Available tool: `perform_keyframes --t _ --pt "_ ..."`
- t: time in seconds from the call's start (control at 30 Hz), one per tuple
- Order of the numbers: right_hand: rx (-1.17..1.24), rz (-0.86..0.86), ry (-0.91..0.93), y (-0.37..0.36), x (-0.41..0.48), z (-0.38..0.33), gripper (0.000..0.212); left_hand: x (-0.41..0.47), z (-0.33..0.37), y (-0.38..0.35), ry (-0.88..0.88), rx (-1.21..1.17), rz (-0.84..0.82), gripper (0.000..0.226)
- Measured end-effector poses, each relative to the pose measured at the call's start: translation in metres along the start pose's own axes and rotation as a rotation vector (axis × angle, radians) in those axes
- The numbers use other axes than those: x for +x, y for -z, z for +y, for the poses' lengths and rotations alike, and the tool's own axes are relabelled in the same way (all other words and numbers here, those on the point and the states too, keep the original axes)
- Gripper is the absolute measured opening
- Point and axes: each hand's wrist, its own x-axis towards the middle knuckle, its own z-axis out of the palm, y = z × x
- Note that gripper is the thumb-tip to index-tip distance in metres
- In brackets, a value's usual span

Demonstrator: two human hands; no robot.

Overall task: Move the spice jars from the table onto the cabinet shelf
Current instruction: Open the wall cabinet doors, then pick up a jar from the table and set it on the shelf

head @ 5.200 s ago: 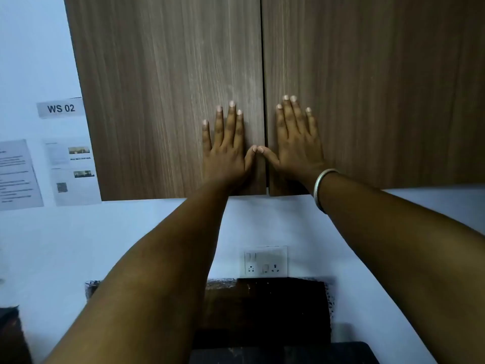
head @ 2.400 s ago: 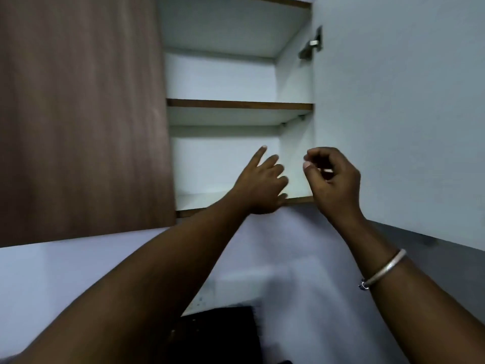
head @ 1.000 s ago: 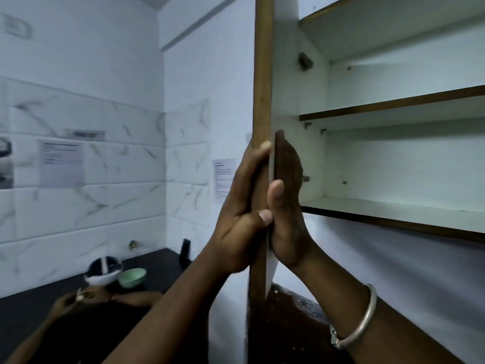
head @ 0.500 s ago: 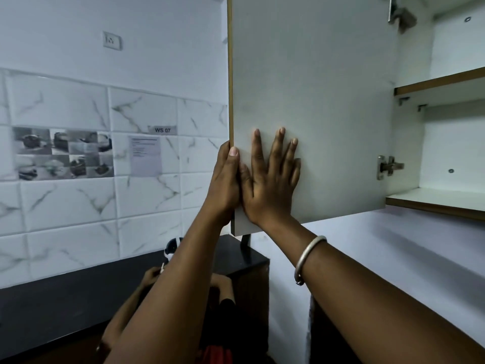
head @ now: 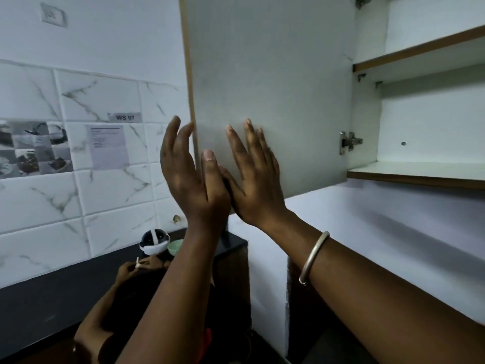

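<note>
The left cabinet door (head: 270, 74) stands swung wide open, its pale inner face toward me. My left hand (head: 189, 174) is open at the door's free edge, fingers spread and just off the edge. My right hand (head: 254, 174) lies flat and open against the door's inner face, a metal bangle on its wrist. To the right the cabinet is open, with a bare lower shelf (head: 420, 172) and an upper shelf (head: 420, 51). No spice jars are in view.
Below left, another person (head: 126, 298) sits at a black counter (head: 39, 290), wearing a headset (head: 153, 241). A small green bowl (head: 175, 245) stands on that counter. Marble wall tiles with papers fill the left. A hinge (head: 347, 141) sits on the cabinet side.
Both doors, shut at first, were opened. In the last half second my left hand let go of the door edge and spread open; my right hand slid slightly right on the door.
</note>
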Motion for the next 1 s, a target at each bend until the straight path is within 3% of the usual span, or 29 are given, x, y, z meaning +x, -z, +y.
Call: perform_keyframes --t 0.07,0.23,0.33,0.53,0.7,0.77,0.87,1.0 --pt "0.060 0.021 0.021 0.023 -0.019 0.006 0.069 -0.024 0.013 -0.010 -0.077 -0.071 -0.080 0.037" --pt "0.108 0.068 0.081 0.089 -0.090 0.037 0.064 -0.102 0.058 -0.035 0.106 -0.395 -0.344 0.041" --pt "0.052 0.001 0.054 0.132 -0.154 0.059 0.069 -0.165 0.085 -0.045 0.154 -0.515 -0.519 0.050" --pt "-0.051 -0.314 -0.383 0.192 -0.331 0.083 0.075 -0.327 0.144 -0.027 0.405 -0.589 -0.978 0.068" --pt "-0.230 -0.524 -0.659 0.223 -0.488 0.077 0.071 -0.440 0.188 0.020 0.452 -0.611 -1.361 0.050" --pt "-0.377 -0.665 -0.791 0.233 -0.541 0.067 0.080 -0.477 0.202 0.038 0.416 -0.649 -1.508 0.049" --pt "-0.675 -0.954 -1.061 0.247 -0.599 0.054 0.101 -0.520 0.218 0.058 0.221 -0.583 -1.701 0.056" --pt "-0.851 -0.998 -1.193 0.259 -0.637 0.063 0.098 -0.555 0.234 0.059 0.028 -0.392 -2.019 0.068"
